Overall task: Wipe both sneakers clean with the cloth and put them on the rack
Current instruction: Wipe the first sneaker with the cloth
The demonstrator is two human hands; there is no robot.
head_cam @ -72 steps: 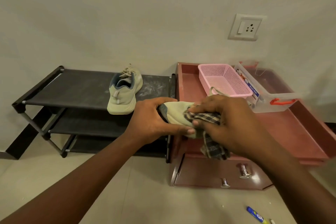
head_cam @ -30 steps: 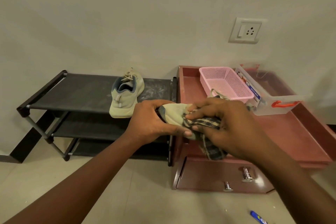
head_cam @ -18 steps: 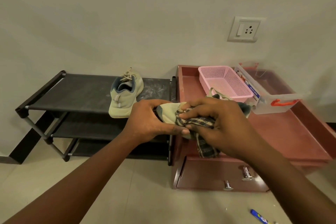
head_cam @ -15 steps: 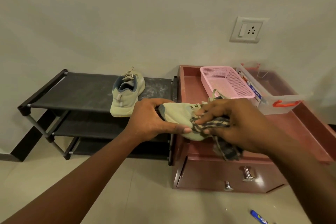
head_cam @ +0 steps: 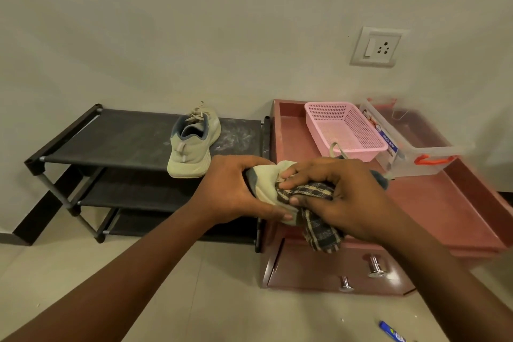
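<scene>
Sneaker one, the held sneaker point(head_cam: 268, 183), is pale green and hangs in the air between both hands, in front of the spot where the rack point(head_cam: 111, 141) meets the maroon drawer unit point(head_cam: 458, 216). From my remote seat I read the left hand point(head_cam: 236, 189) as clamped round one end of it, fingers curled over the top and thumb tucked underneath. The right hand point(head_cam: 341, 197) has its fingers curled round the checked cloth point(head_cam: 319, 228) and presses it against the shoe's side, right beside the left fingertips. A loose tail of the cloth hangs down below the right thumb. A pale loop from the shoe stands up just beyond the right knuckles.

The second sneaker point(head_cam: 191, 144) stands upright on the rack's top shelf, beyond the left knuckles and a little to their left, apart from them, heel toward me and laces toward the wall.

Beyond the right fingers a pink basket point(head_cam: 344, 128) sits on top of the drawer unit, with a clear box point(head_cam: 422, 144) with an orange handle just beside it on the far right. Two metal knobs point(head_cam: 374, 266) show on the drawer front below the right wrist. A wall socket point(head_cam: 374, 47) is high above the right hand, and a blue tube point(head_cam: 391, 334) lies on the floor by the right forearm.
</scene>
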